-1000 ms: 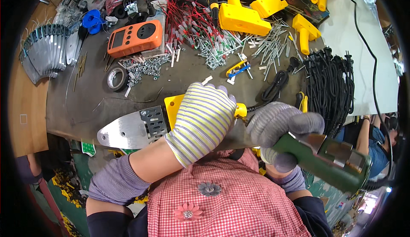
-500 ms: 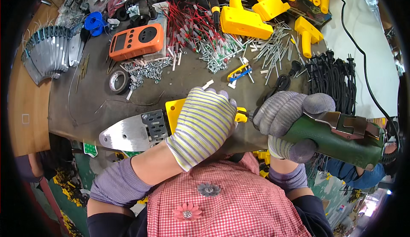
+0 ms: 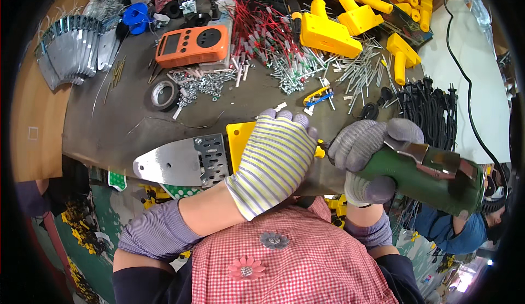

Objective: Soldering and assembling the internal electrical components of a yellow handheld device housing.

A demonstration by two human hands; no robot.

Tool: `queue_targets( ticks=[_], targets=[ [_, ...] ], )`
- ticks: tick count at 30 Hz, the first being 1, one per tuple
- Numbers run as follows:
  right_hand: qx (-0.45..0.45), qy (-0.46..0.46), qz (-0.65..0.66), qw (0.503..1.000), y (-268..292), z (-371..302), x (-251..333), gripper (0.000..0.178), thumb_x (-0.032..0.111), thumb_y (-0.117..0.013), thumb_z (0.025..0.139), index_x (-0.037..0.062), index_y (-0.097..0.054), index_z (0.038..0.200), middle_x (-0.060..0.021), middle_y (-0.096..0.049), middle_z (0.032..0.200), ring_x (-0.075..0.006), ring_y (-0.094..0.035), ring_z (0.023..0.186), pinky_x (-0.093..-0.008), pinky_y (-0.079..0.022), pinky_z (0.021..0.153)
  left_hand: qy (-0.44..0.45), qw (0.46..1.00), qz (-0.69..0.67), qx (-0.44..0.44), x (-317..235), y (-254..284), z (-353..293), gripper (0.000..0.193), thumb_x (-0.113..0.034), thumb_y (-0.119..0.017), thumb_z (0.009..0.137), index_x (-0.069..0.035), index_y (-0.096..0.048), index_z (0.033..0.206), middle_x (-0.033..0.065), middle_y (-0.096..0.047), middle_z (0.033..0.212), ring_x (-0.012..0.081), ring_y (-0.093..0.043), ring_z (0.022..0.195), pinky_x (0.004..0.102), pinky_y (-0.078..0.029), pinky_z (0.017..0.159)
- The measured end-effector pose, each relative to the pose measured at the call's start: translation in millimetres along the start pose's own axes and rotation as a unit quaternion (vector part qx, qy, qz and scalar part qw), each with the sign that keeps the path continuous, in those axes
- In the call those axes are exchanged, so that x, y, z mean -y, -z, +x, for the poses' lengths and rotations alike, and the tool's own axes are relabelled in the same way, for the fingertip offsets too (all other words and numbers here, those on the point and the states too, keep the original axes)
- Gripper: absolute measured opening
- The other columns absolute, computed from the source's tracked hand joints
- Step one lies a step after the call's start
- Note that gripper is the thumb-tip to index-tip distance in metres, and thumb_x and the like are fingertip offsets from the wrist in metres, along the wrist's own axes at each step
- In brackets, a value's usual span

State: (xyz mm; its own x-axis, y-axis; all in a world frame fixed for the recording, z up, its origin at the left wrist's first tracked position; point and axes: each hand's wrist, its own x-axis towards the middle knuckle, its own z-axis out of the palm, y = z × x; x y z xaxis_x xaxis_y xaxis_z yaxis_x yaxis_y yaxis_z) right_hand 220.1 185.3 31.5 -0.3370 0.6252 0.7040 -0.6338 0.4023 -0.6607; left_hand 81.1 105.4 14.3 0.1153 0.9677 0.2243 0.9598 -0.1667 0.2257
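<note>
My left hand [image 3: 279, 161], in a striped knit glove, is wrapped round a yellow plastic tool body [image 3: 239, 140]. A perforated grey metal piece [image 3: 212, 160] and a pointed silver plate [image 3: 167, 164] extend from its left end. My right hand [image 3: 363, 156], also gloved, grips a dark green electric screwdriver [image 3: 424, 178] that has a metal clip on its side. The driver lies almost level, its front end at the yellow body's right end. The exact contact at the tip is too small to make out.
Beyond my hands lie an orange meter [image 3: 192, 45], a tape roll [image 3: 164, 95], loose nuts [image 3: 205, 85], long screws [image 3: 362, 66], red wires [image 3: 257, 27] and yellow housings [image 3: 331, 35]. Black plugged cords [image 3: 429, 109] are at the right, silver plates [image 3: 68, 52] at the far left. Another person's blue sleeve [image 3: 454, 230] shows lower right.
The view has turned a little, so the bench things sit further right in the picture. Both hands keep their holds, and the driver stays against the yellow body's right end.
</note>
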Motion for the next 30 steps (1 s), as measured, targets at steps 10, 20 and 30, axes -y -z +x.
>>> queue_targets(
  ticks=[10, 20, 30],
  targets=[
    [0.109, -0.129, -0.011, 0.986, 10, 15, 28, 0.056, 0.046, -0.07, 0.089, 0.0057, -0.049, 0.057, -0.0077, -0.051, 0.05, -0.0264, -0.056, 0.045, -0.0343, -0.047, 0.042, 0.214, 0.906, -0.325, 0.169, 83, 67, -30, 0.05, -0.034, -0.084, 0.08, 0.001, -0.07, 0.113, 0.0148, -0.074, 0.098, 0.0242, -0.071, 0.09, 0.0349, -0.054, 0.083],
    [0.246, -0.069, 0.094, 0.962, -44, 1, 30, 0.03, 0.029, -0.067, 0.096, 0.0014, -0.056, 0.095, -0.0165, -0.066, 0.065, -0.0318, -0.062, 0.051, -0.0469, -0.056, 0.054, 0.2, 0.927, -0.3, 0.103, 76, 56, -47, 0.056, -0.038, -0.08, 0.08, 0.002, -0.07, 0.118, 0.0191, -0.074, 0.106, 0.0293, -0.072, 0.099, 0.0368, -0.054, 0.09],
    [0.235, -0.095, 0.191, 0.948, -43, -16, 18, 0.044, 0.022, -0.093, 0.07, 0.0009, -0.063, 0.094, -0.0142, -0.067, 0.075, -0.031, -0.065, 0.064, -0.0436, -0.055, 0.062, 0.21, 0.938, -0.264, 0.073, 70, 53, -53, 0.062, -0.046, -0.078, 0.078, 0.0, -0.07, 0.119, 0.0194, -0.074, 0.104, 0.0338, -0.071, 0.097, 0.0396, -0.054, 0.089]
  ],
)
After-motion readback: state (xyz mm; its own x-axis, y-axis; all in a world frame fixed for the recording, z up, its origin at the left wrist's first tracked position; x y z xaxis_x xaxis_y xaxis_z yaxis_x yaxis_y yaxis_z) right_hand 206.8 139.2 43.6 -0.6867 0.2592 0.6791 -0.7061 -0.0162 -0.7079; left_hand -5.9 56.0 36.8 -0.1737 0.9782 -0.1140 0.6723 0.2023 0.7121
